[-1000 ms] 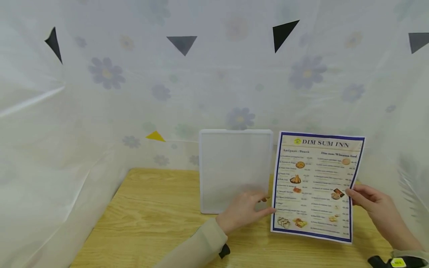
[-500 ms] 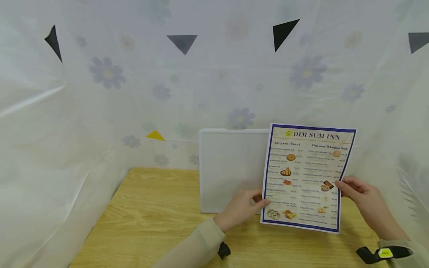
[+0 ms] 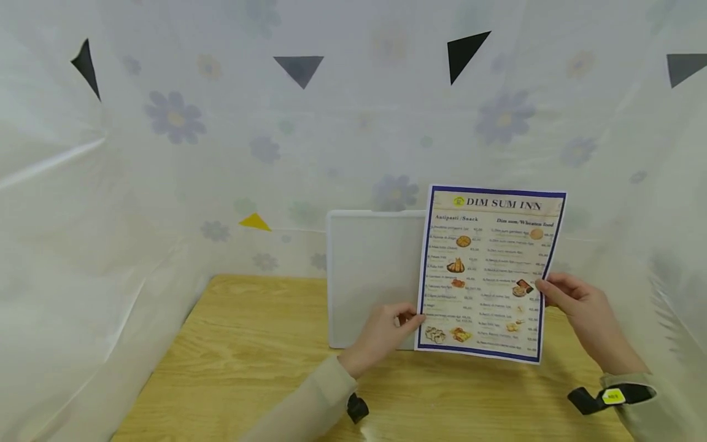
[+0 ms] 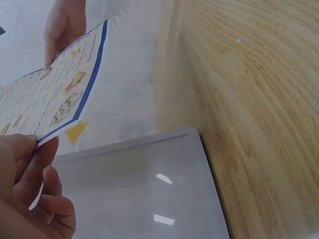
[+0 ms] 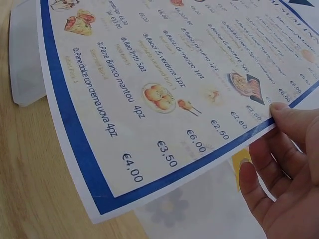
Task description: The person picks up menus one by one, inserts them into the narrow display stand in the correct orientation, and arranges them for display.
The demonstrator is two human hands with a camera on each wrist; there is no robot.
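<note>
Upright at the back of the tabletop (image 3: 248, 344), a clear sleeve-like holder with a white frame (image 3: 370, 276) is seen standing against the flower-printed plastic sheeting (image 3: 177, 159); nothing can be made out inside it, and through its pane only a pale blur of the sheeting is shown. Its right part is covered in the head view by the menu sheet (image 3: 488, 270), so that edge is hidden there, and its lower right corner is masked by the left hand (image 3: 381, 334). In the left wrist view the holder (image 4: 144, 194) is cut off at the bottom of the frame, and two small glints are caught on its surface. The menu sheet is held off the tabletop, nearly upright and tilted slightly, just in front of and overlapping the holder's right side. Its lower left edge is pinched between the thumb and curled fingers of the left hand, a grip shown close up in the left wrist view (image 4: 30, 184). Its right edge, about halfway up, is pinched by the right hand (image 3: 577, 307), whose thumb is laid on the printed face while the fingers are curled behind the paper, as the right wrist view (image 5: 286, 164) shows. The small print of the menu sheet (image 5: 164, 94) is readable only in that view; in the head view just the heading is legible. Dark wrist straps are partly cut off at the lower edge.
</note>
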